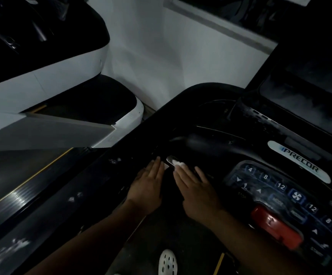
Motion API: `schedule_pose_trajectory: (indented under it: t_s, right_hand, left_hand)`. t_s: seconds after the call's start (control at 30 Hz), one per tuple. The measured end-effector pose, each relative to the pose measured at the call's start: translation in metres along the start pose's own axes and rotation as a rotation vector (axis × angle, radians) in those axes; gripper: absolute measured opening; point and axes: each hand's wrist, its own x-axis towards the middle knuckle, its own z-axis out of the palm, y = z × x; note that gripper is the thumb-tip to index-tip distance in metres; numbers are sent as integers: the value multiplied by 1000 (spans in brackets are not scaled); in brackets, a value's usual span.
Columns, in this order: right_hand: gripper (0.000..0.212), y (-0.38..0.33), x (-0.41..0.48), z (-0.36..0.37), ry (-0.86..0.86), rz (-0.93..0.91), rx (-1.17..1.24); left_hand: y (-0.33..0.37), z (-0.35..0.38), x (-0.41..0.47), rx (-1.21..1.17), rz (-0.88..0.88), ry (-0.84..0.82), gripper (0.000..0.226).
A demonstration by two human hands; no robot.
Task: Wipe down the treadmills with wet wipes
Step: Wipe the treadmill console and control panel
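Together, left hand (147, 187) and right hand (197, 193) lay flat on the treadmill's (201, 108) left edge, fingers straight; the right fingers pressed a wipe (178, 163).

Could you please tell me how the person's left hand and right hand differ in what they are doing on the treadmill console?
The right hand presses its fingertips on the white wipe; the left hand lies flat on the black console next to the wipe. The right hand sits nearer the keypad; the left hand is nearer the console's outer edge. Both lie palm down with fingers straight.
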Motion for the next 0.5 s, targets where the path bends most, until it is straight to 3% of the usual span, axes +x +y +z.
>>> schedule_pose_trajectory:
  t_s: [0.07,0.3,0.5]
  right_hand:
    - [98,3,-17,2,80,126,20]
    - [112,-24,-54,22,88,311,7]
    - [95,-18,-25,22,238,229,52]
  left_hand:
    - [2,-1,0,12,-1,28,89]
    - [5,-4,1,0,15,-45,100]
    - [0,-13,-7,32,57,-28,96]
